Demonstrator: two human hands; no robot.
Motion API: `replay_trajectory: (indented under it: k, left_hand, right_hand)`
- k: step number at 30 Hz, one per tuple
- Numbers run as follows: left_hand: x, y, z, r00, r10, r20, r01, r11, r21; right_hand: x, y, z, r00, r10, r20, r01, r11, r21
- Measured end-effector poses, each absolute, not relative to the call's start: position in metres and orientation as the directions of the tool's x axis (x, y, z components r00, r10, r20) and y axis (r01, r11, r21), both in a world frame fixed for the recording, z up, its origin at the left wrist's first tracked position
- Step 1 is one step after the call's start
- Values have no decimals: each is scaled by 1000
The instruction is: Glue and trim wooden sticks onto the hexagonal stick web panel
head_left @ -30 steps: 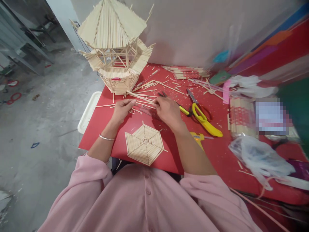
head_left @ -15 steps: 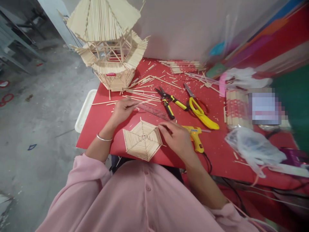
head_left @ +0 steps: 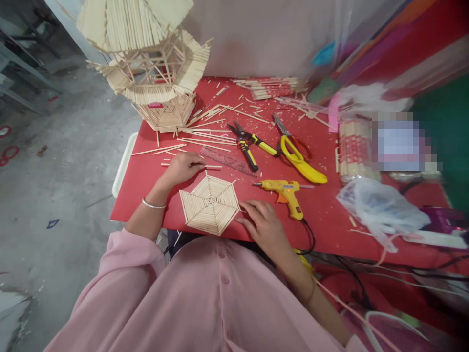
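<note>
My left hand (head_left: 186, 167) is closed in a pinch on a thin wooden stick (head_left: 213, 167), held low over the red tabletop. In front of my body lies a hexagonal panel of wooden sticks (head_left: 208, 208), laid in rings like a web, with an uneven gap at its upper left. At the panel's right corner is my right hand (head_left: 263, 224), thumb and fingers apart; whether they touch the corner is unclear. A yellow glue gun (head_left: 289, 188) lies on its side beyond that hand. Past my left hand lies a clear ruler (head_left: 229, 161).
A stick-built tower with tiered roofs (head_left: 161, 93) stands at the back left. Yellow-black cutters (head_left: 252, 144), yellow-handled scissors (head_left: 298, 156) and loose sticks (head_left: 208, 137) lie across the red table (head_left: 146, 181). Packed sticks (head_left: 355, 151) and a plastic bag (head_left: 381, 210) sit at the right.
My left hand has lowered its stick towards the table, just above the panel. My right hand has shifted down along the panel's right side, its fingers spreading. The view has shifted slightly.
</note>
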State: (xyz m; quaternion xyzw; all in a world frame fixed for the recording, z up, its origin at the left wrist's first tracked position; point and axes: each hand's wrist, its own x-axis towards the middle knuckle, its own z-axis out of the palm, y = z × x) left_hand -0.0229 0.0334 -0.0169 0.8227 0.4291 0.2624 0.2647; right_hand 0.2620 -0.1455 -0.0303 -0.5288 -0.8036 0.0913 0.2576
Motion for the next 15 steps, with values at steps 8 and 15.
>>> replay_trajectory:
  k: [8,15]
  left_hand:
    - [-23,33,-15,531,827,187,558,-507,657]
    - [-23,33,-17,570,804,169,564,-532,632]
  right_hand:
    - [259,-139,-35,-245,897,367,850,381,-364]
    - [257,-137,-38,-231,882,410,855,385,-346]
